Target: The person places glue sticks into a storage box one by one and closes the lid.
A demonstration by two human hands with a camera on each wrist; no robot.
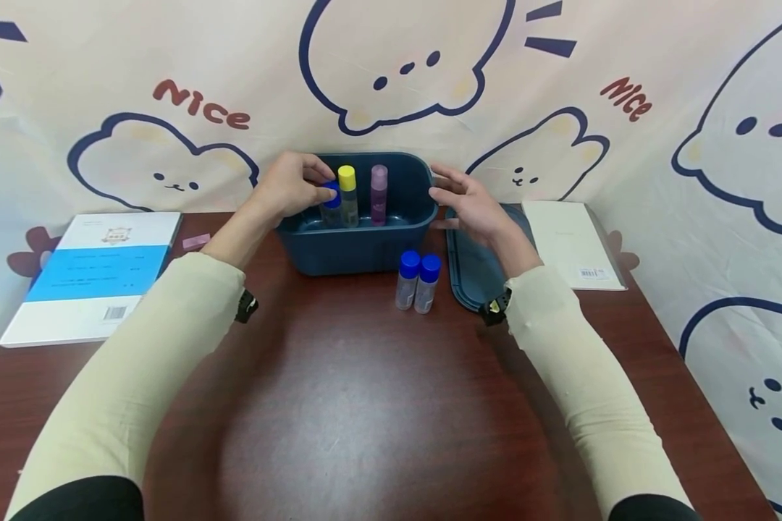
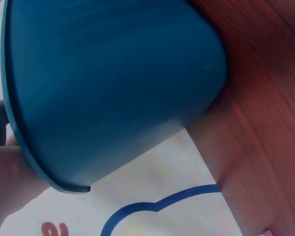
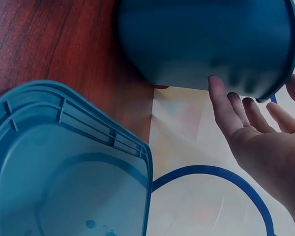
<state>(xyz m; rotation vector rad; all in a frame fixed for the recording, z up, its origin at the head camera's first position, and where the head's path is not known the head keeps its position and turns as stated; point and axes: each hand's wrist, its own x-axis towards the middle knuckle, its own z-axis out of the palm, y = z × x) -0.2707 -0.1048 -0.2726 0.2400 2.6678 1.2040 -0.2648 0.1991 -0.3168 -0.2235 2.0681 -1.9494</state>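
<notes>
At the left end of the dark blue plastic bin [image 1: 358, 253], my left hand [image 1: 293, 184] reaches over the rim and pinches the cap of a small clear bottle with a blue cap [image 1: 331, 210]. Beside that bottle inside the bin stand a yellow-capped bottle [image 1: 348, 199] and a purple bottle [image 1: 379, 195]. My right hand [image 1: 472, 202] is at the bin's right end, its fingers extended along the outer wall and rim. In the right wrist view those fingers [image 3: 223, 105] lie by the bin's side [image 3: 211, 44]. The left wrist view shows mostly the bin's outer wall [image 2: 118, 83].
Two blue-capped bottles [image 1: 407, 282] stand in front of the bin. A blue lid [image 1: 472, 271] lies under the right forearm, near a white book [image 1: 570, 242]. At left are a blue-and-white book [image 1: 98, 275] and a small pink piece [image 1: 196, 242]. A printed cloth hangs behind.
</notes>
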